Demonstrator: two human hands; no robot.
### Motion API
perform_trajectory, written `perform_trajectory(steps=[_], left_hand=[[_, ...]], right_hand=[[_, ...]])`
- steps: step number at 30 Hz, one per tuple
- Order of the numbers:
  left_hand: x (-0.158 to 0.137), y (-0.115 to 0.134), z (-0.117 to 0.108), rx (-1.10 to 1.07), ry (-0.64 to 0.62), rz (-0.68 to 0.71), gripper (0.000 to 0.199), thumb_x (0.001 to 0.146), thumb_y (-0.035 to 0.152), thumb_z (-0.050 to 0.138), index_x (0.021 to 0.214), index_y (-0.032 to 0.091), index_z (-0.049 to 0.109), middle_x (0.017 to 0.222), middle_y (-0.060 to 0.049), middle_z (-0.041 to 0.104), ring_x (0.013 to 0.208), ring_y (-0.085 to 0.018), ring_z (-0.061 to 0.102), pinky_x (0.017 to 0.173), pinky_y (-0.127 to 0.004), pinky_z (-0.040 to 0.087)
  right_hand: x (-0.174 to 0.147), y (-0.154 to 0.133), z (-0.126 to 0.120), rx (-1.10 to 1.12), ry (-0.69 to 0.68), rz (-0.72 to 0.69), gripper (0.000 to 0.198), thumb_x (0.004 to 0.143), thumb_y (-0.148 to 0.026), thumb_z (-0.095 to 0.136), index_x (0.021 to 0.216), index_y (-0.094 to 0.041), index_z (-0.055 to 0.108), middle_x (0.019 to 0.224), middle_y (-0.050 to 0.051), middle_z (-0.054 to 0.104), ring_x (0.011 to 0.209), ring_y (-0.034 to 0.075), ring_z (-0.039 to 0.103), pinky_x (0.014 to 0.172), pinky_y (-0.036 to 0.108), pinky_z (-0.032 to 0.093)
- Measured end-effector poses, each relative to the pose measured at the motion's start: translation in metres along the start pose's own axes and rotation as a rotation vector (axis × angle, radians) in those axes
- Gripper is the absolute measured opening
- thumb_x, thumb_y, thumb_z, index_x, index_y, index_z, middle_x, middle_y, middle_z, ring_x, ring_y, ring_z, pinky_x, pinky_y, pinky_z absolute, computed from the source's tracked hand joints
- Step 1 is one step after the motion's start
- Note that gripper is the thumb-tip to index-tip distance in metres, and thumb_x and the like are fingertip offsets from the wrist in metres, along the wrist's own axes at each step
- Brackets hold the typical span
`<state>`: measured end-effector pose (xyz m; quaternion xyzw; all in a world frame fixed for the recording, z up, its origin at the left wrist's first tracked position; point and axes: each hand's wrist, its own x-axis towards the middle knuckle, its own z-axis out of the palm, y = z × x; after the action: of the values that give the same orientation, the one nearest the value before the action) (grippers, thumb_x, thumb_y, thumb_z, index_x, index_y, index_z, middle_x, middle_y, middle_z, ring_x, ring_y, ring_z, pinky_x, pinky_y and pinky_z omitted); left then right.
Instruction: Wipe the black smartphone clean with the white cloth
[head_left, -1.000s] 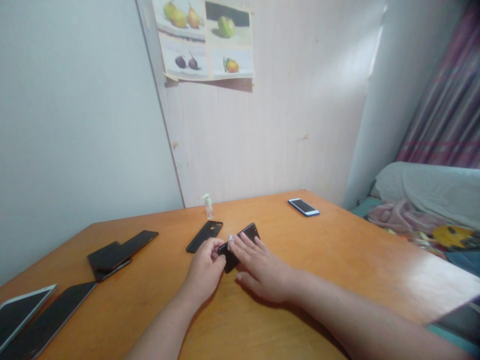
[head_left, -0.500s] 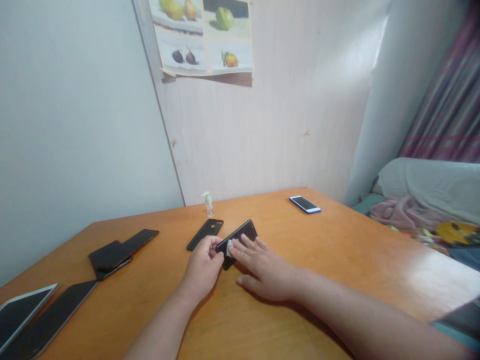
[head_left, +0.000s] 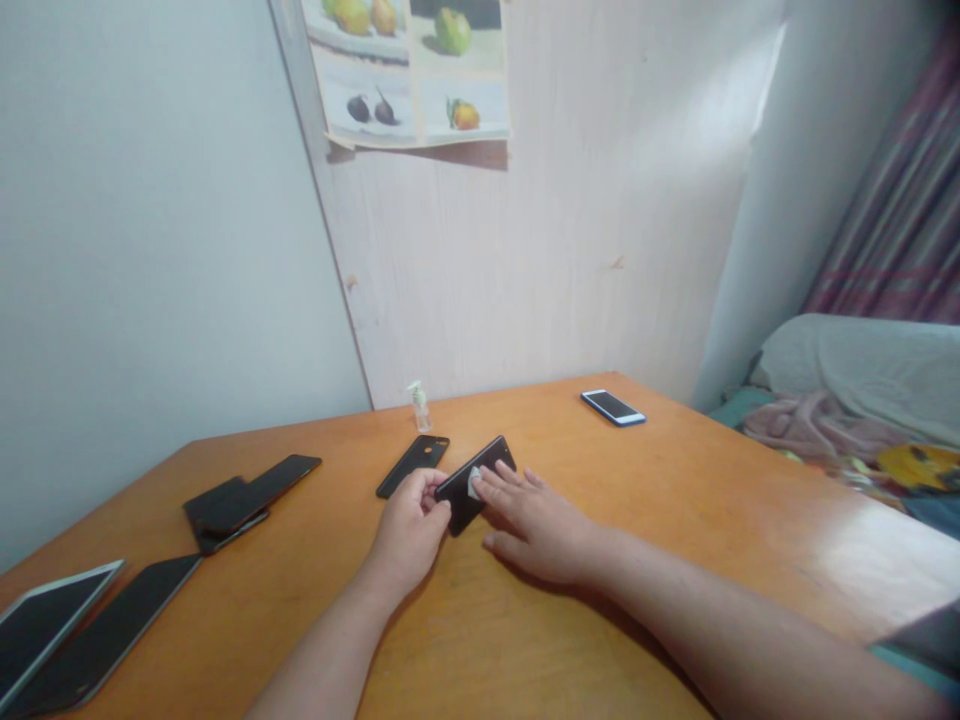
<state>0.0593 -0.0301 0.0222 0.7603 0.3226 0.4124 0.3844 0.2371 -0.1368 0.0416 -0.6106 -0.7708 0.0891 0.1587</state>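
My left hand (head_left: 414, 522) is closed round the left end of a black smartphone (head_left: 466, 508), thumb on the near face and fingers at the far edge. The phone is tilted up off the table. My right hand (head_left: 534, 520) has its fingers stretched over the phone's face, pressing a small folded white tissue (head_left: 475, 484) against it under the fingertips. Just behind my left hand lies a black phone case (head_left: 409, 464) with a round hole. A small clear pump bottle (head_left: 421, 410) with a pale green top stands farther back.
The wooden table (head_left: 525, 640) carries a white-framed phone (head_left: 613, 408) at the back right. Overlapping black phones (head_left: 262, 495) lie at left, with a black tablet-like device (head_left: 112, 630) and a white-edged tablet (head_left: 52, 620) nearer. A bed with bedding (head_left: 847, 370) is at right.
My right hand has slid the tissue a little up and right along the phone's face. My left hand keeps its grip, and the whole view has shifted slightly.
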Motion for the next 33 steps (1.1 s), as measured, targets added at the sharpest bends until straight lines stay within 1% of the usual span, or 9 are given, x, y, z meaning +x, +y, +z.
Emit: perform_trajectory(steps=[3,6,9,12,16,19,26,29,33], left_hand=[[0.000,-0.001,-0.001,0.004,0.002,-0.015,0.023,0.072,0.017,0.056,0.095,0.018,0.061,0.078,0.000,0.064,0.068,-0.014,0.057,0.063,-0.024,0.046],[-0.001,0.002,0.000,-0.027,-0.012,-0.023,0.023,0.073,0.017,0.055,0.095,0.018,0.060,0.077,0.001,0.064,0.066,-0.013,0.056,0.062,-0.024,0.046],[-0.002,0.005,0.002,-0.032,-0.024,-0.006,0.021,0.073,0.018,0.056,0.093,0.018,0.061,0.080,0.000,0.064,0.067,-0.013,0.056,0.063,-0.024,0.046],[-0.002,0.004,0.003,0.015,-0.032,0.010,0.021,0.074,0.019,0.057,0.094,0.018,0.062,0.082,-0.001,0.064,0.069,-0.014,0.056,0.065,-0.025,0.046],[0.000,0.000,0.002,0.018,-0.003,-0.025,0.022,0.072,0.019,0.057,0.093,0.018,0.063,0.080,0.000,0.064,0.070,-0.015,0.057,0.066,-0.026,0.046],[0.000,0.000,0.001,0.009,-0.007,-0.033,0.022,0.073,0.019,0.057,0.094,0.018,0.063,0.080,0.000,0.064,0.070,-0.015,0.058,0.066,-0.026,0.046],[-0.004,0.001,0.005,0.041,-0.046,0.047,0.023,0.079,0.022,0.057,0.100,0.019,0.064,0.090,-0.003,0.065,0.077,-0.016,0.058,0.072,-0.028,0.047],[-0.003,-0.002,0.004,0.010,-0.044,0.024,0.023,0.078,0.021,0.056,0.100,0.018,0.064,0.092,-0.004,0.066,0.080,-0.017,0.060,0.074,-0.029,0.048],[-0.001,-0.003,0.002,-0.040,-0.025,-0.025,0.023,0.079,0.020,0.054,0.099,0.017,0.064,0.094,-0.005,0.068,0.083,-0.018,0.063,0.077,-0.030,0.049]], right_hand=[[0.002,0.005,-0.001,-0.012,-0.001,0.050,0.071,0.087,-0.043,0.049,0.151,-0.021,0.027,0.155,0.011,0.027,0.144,0.032,0.019,0.113,0.060,0.016],[0.001,0.001,-0.003,0.004,0.003,-0.006,0.073,0.086,-0.050,0.051,0.149,-0.020,0.031,0.154,0.010,0.031,0.143,0.033,0.020,0.113,0.059,0.016],[-0.001,-0.008,-0.006,0.013,0.021,-0.086,0.078,0.085,-0.054,0.052,0.151,-0.022,0.025,0.157,0.007,0.024,0.145,0.032,0.013,0.115,0.056,0.015],[-0.003,-0.013,-0.008,-0.008,0.014,-0.104,0.078,0.086,-0.050,0.052,0.152,-0.022,0.021,0.158,0.006,0.020,0.145,0.031,0.011,0.115,0.056,0.013],[-0.006,-0.013,-0.005,-0.051,-0.048,-0.086,0.072,0.085,-0.045,0.053,0.149,-0.020,0.030,0.155,0.011,0.029,0.144,0.031,0.019,0.115,0.056,0.011],[-0.007,-0.014,-0.003,-0.067,-0.048,-0.087,0.070,0.085,-0.046,0.053,0.147,-0.019,0.036,0.152,0.012,0.034,0.144,0.032,0.019,0.115,0.057,0.010],[-0.007,-0.017,-0.005,-0.053,0.014,-0.091,0.082,0.085,-0.047,0.054,0.153,-0.020,0.018,0.159,0.006,0.014,0.146,0.030,0.004,0.116,0.055,0.008],[-0.010,-0.016,-0.004,-0.060,-0.042,-0.114,0.081,0.085,-0.048,0.054,0.153,-0.019,0.020,0.159,0.008,0.016,0.146,0.031,0.006,0.116,0.055,0.006],[-0.012,-0.017,-0.001,-0.054,-0.100,-0.154,0.072,0.087,-0.049,0.050,0.150,-0.020,0.029,0.157,0.010,0.024,0.145,0.031,0.010,0.116,0.055,0.006]])
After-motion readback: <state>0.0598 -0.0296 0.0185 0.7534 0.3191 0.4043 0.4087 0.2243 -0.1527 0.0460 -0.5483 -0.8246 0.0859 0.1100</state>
